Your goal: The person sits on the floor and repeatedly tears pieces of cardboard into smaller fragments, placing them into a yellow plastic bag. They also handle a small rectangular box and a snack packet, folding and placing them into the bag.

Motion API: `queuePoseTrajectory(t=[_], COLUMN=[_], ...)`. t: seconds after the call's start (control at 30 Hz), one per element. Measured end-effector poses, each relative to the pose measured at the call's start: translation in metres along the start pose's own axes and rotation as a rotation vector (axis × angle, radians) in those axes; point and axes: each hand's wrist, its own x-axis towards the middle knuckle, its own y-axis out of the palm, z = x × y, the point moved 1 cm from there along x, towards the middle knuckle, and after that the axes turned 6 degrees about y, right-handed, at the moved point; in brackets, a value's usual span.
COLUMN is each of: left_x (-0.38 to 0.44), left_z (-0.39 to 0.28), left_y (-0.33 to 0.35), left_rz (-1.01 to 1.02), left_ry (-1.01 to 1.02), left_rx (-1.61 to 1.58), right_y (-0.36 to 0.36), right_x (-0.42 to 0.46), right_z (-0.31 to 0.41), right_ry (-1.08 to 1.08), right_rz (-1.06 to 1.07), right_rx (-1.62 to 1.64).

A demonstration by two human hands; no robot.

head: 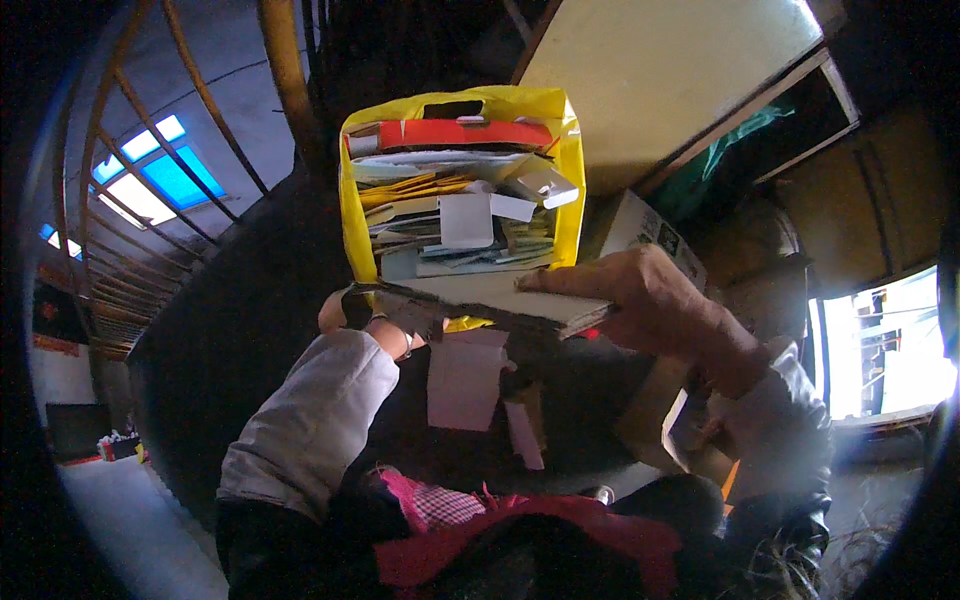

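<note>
An open yellow bag (pixel 351 225) stands before me, packed with folded cardboard and paper. Across its near side lies a flat grey-white cardboard piece (pixel 480 291), its layered edge turned toward me. My right hand (pixel 637 300) grips the right end of this cardboard, fingers extended over its top. At the left end, my left hand (pixel 397 322) closes around the cardboard by the bag's near corner; shadow hides most of its fingers, so whether it also holds the bag's rim is unclear. Inside the bag are a red box (pixel 465 134), yellow-orange folded sheets (pixel 412 191) and a white carton flap (pixel 466 221).
Below my hands lie a pale opened carton (pixel 466 382) and a narrow cardboard strip (pixel 525 435). Brown cardboard (pixel 652 412) sits at lower right, and a printed white box (pixel 637 229) beyond my right hand. A railing (pixel 180 135) runs along the left; a pale board (pixel 660 75) leans at upper right.
</note>
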Motion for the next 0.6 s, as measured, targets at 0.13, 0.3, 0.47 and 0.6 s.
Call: queuePoseTrajectory(t=[0.13, 0.3, 0.47, 0.6], left_x=[-0.007, -0.041, -0.050, -0.051], left_z=[-0.071, -0.085, -0.139, -0.169], left_y=[-0.009, -0.027, -0.049, -0.051], left_rz=[0.184, -0.100, 0.157, 0.185], left_ry=[-0.296, 0.283, 0.032, -0.345], left_rx=[1.020, 1.071, 1.176, 1.140], right_y=[-0.004, 0.000, -0.007, -0.008], right_x=[0.025, 0.003, 0.002, 0.033], right_z=[-0.001, -0.005, -0.001, 0.007], right_ry=[0.073, -0.092, 0.051, 0.071], right_rz=[-0.120, 0.042, 0.123, -0.101], right_rx=[-0.004, -0.124, -0.012, -0.085])
